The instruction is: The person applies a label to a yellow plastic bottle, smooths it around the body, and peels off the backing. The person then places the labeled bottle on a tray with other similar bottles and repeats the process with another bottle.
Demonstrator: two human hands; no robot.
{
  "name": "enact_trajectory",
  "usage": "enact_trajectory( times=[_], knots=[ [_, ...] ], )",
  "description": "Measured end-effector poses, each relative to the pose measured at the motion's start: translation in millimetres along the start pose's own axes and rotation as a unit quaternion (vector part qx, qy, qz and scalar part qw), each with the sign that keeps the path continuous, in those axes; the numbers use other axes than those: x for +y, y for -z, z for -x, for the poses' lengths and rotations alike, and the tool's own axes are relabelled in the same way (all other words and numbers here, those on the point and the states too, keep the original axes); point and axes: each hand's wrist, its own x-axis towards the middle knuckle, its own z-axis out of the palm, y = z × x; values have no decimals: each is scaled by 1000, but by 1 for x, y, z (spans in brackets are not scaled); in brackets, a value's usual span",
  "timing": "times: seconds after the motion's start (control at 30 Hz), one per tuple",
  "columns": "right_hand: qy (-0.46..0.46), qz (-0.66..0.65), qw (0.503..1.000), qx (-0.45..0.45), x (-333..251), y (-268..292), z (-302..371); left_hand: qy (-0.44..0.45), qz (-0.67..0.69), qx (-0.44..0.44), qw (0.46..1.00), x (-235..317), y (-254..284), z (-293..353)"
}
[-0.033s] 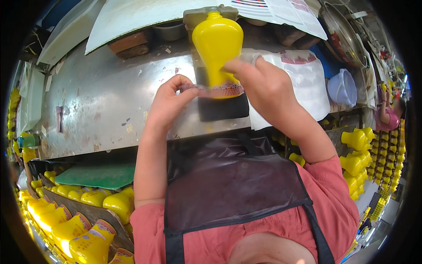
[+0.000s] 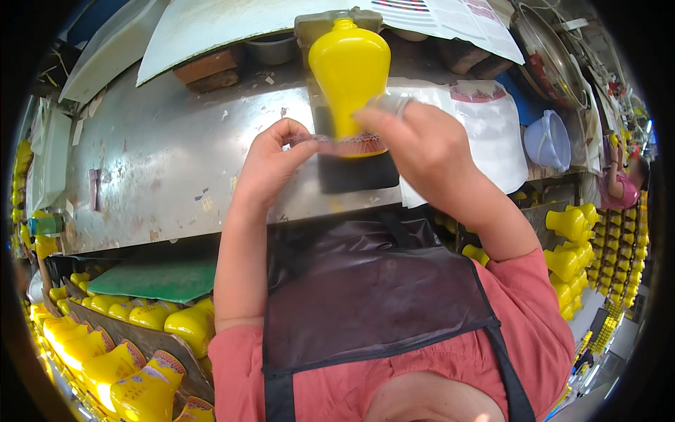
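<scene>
A glossy yellow vase (image 2: pixel 348 60) lies on the bench with its neck away from me and its base toward me. Around its base end runs a patterned reddish decal strip (image 2: pixel 362 145), whose loose end stretches off to the left. My left hand (image 2: pixel 278 158) pinches that end between thumb and fingers. Over the vase's right side is my right hand (image 2: pixel 425 141), closed and blurred, its fingertips at the vase near the strip. Something greyish (image 2: pixel 391 104) shows at its fingers, too smeared to name. Beneath the base lies a black pad (image 2: pixel 357 172).
White decal sheets (image 2: pixel 485 141) lie right of the vase, beside a pale blue bucket (image 2: pixel 547 141). Bricks (image 2: pixel 205 70) stand under a white board (image 2: pixel 225 35) at the back. Rows of yellow vases (image 2: pixel 151 383) fill racks at both sides. Another person (image 2: pixel 622 186) is at far right.
My right hand has shifted slightly at the vase's right side, and the greyish thing at its fingers shows more. My left hand keeps its pinch on the strip.
</scene>
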Motion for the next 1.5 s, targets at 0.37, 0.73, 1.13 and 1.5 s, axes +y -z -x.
enact_trajectory(
  times=[0.37, 0.73, 1.13, 1.5],
  knots=[
    [142, 83, 986, -18, -45, -33, 4, -295, -463, 288, 785, -25, -17, -5],
    [-307, -305, 895, 108, -13, -16, 35, -339, -407, 207, 822, -28, -76, 46],
    [-379, -310, 855, 170, 20, -51, 60, -330, -415, 229, 816, -58, -96, 39],
    [-315, -246, 902, 166, 6, -41, 48, -328, -425, 205, 819, -49, -99, 41]
  ],
)
